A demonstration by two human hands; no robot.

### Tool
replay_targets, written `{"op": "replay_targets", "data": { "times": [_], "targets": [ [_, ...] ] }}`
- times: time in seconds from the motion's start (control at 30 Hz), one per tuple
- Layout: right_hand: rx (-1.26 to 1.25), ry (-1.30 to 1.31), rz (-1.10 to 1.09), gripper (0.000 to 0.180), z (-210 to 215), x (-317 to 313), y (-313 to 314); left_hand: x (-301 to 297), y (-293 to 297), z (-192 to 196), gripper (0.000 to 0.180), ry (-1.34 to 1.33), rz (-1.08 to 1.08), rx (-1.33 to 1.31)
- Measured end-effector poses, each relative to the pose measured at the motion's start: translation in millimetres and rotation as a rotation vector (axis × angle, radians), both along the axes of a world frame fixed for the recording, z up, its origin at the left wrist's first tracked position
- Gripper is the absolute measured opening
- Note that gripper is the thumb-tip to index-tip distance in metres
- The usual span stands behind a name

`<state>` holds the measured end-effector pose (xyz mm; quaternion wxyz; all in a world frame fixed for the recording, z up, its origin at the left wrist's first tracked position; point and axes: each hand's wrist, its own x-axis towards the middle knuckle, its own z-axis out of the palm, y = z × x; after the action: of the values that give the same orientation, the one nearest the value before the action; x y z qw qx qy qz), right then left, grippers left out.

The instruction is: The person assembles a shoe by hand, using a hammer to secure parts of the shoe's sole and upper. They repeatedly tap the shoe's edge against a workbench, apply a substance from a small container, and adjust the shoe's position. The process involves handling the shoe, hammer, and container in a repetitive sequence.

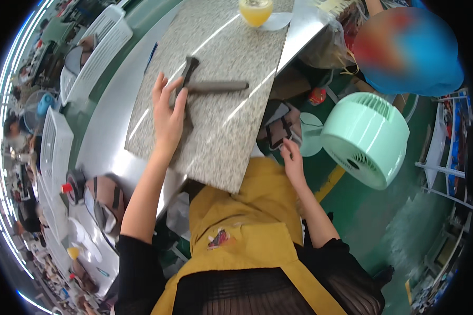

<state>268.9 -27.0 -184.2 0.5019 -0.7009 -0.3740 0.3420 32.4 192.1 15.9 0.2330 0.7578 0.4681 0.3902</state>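
Observation:
A dark hammer (218,86) lies on the speckled grey stone slab (215,136), its handle pointing right. My left hand (169,118) is over the slab, fingers apart, with the thumb and index fingertips at the near end of the hammer's head. Whether they press on it is hard to see. Off the slab's right edge, my right hand (294,164) is low, its fingers drawn together at the near edge of a brownish-pink piece with black straps (281,131), perhaps a bag. What those fingers hold, if anything, cannot be made out.
A cup of yellow drink (256,11) stands at the slab's far end beside a clear lid (276,21). To the right are a mint-green fan (366,139) and a person in a blue cap (410,52). Brownish-pink bag pieces (105,202) and white crates (97,50) are at left.

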Motion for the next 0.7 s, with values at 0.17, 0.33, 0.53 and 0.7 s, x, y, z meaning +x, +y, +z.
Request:
{"op": "replay_targets", "data": {
  "times": [0.17, 0.33, 0.53, 0.7],
  "targets": [
    [0.138, 0.017, -0.023, 0.034, 75, -20, -32, -13, -73, 0, 0.024, -0.084, -0.125, 0.031],
    [0.251, 0.114, 0.012, 0.034, 192, -46, -74, -43, -159, 14, 0.022, -0.17, -0.235, -0.145],
    [0.459, -0.023, 0.168, 0.036, 300, -75, -91, -62, -190, 15, 0.031, -0.492, -0.329, -0.453],
    [0.614, 0.05, 0.399, 0.04, 351, -96, -49, -73, -179, 36, 0.039, -0.673, -0.359, -0.534]
  ]
}}
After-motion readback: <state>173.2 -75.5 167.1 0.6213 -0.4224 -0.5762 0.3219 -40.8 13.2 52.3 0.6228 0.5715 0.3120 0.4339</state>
